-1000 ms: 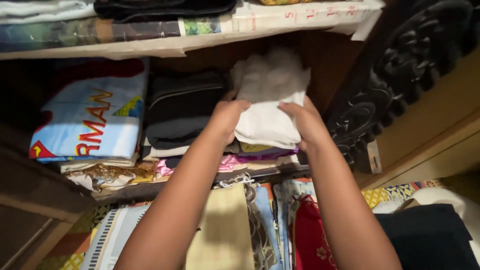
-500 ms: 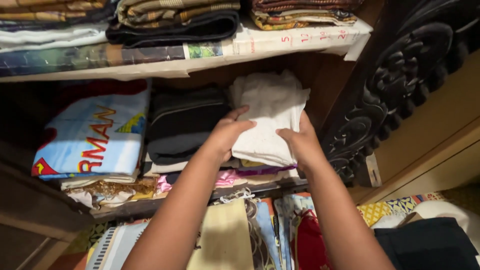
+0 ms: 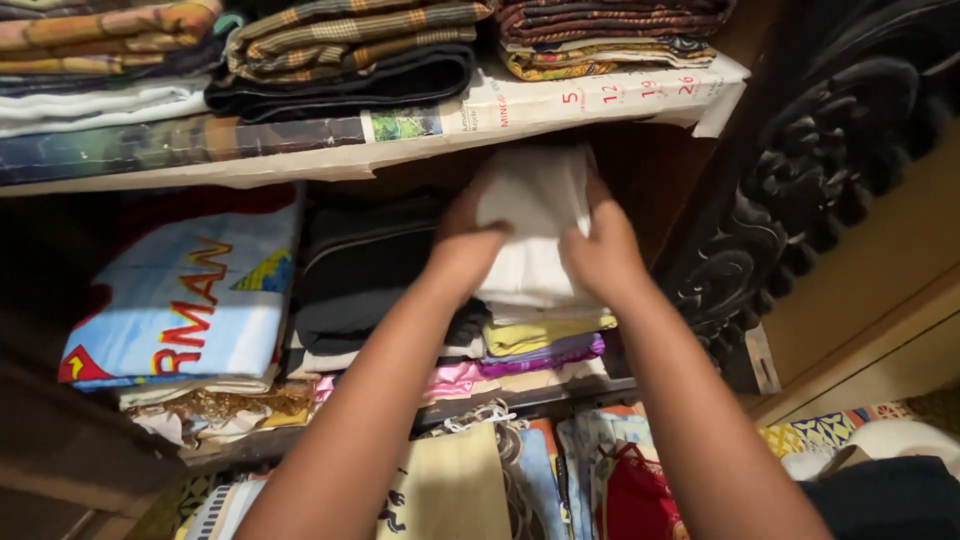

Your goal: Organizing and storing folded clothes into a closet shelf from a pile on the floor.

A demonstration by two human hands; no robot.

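Both hands have pushed deeper into the shelf since a moment ago: the left hand (image 3: 465, 245) and right hand (image 3: 600, 250) now press flat on the folded white cloth (image 3: 530, 225), neither clenched around it. That cloth sits further back atop the right-hand stack (image 3: 540, 345), at 3 o'clock of the dark folded pile (image 3: 365, 265), looking nearly seated.

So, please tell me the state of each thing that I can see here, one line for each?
White cloth: folded, on top of a pile, both hands on it.
Left hand: pressing the cloth's left side.
Right hand: pressing its right side.
Black clothes: folded, stacked beside it.
Blue printed cloth: folded, left pile.
Carved door: open.
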